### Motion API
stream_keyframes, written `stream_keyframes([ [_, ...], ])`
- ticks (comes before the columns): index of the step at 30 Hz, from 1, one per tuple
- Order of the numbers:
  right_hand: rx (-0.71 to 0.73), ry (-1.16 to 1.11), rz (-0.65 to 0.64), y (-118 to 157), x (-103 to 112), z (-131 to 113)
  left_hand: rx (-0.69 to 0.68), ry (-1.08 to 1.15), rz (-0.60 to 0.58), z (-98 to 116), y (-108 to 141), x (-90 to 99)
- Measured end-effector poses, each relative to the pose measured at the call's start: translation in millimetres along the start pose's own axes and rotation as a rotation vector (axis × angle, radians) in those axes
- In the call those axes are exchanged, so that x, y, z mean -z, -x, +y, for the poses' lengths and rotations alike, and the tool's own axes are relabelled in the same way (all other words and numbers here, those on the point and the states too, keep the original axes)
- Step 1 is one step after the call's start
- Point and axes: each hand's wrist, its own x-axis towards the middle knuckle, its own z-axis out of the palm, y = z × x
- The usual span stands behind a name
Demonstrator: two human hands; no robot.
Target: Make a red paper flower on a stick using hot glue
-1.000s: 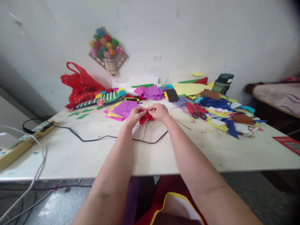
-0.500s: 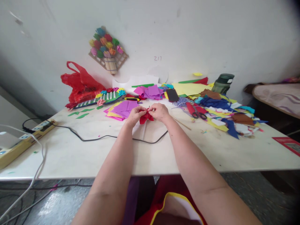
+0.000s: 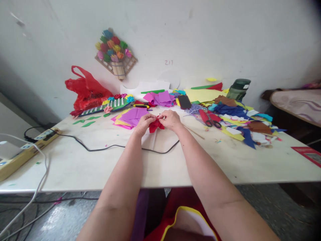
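Between both hands, above the middle of the table, is a red paper flower (image 3: pixel 155 125) with pointed petals. My left hand (image 3: pixel 145 124) is closed, pinching its left edge with thumb and fingers. From the other side my right hand (image 3: pixel 171 119) pinches it too, fingertips close to those of the left. The fingers partly hide the flower's upper part. Just left of my left hand lies a stack of purple, yellow and pink paper sheets (image 3: pixel 132 117). A thin wooden stick (image 3: pixel 195 132) rests to the right of my right hand.
A black cable (image 3: pixel 120 146) crosses the table (image 3: pixel 165 172) near my forearms. Scissors (image 3: pixel 213 123), a phone (image 3: pixel 184 102), a green bottle (image 3: pixel 239 89) and paper scraps (image 3: pixel 230 110) lie right. Left are a red plastic bag (image 3: pixel 87 87), green paper leaves (image 3: pixel 88 124) and a power strip (image 3: pixel 30 149).
Barely anything differs. My fingers shift very slightly on the red paper flower, which stays in the same place between both hands.
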Motion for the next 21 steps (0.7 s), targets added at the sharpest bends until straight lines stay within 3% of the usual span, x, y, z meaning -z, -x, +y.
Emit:
stream_keyframes([
  [21, 0.095, 0.049, 0.024, 1, 1, 0, 0.055, 0.087, 0.072, -4, -8, 0.6],
])
